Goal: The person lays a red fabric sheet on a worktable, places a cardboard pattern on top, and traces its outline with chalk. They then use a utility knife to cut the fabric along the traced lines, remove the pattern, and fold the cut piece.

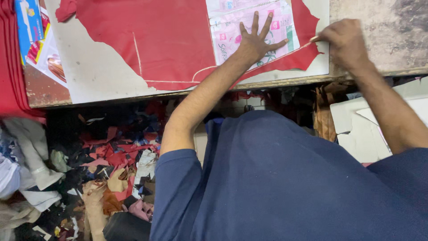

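Note:
A piece of red fabric [169, 44] lies spread on a white table top [93, 71], with pale chalk lines drawn on it. A pink and white printed card pattern [232, 20] rests on the fabric. My left hand [257, 41] presses flat on this pattern, fingers spread. At the pattern's right edge my right hand [342, 42] pinches a small pale piece of chalk [314, 39], its tip touching the fabric.
Folded red cloth [11, 58] is stacked at the left, with colourful printed cards [38, 40] beside it. Below the table edge the floor holds a heap of mixed fabric scraps [116, 165]. White card sheets [361, 129] lie at the lower right.

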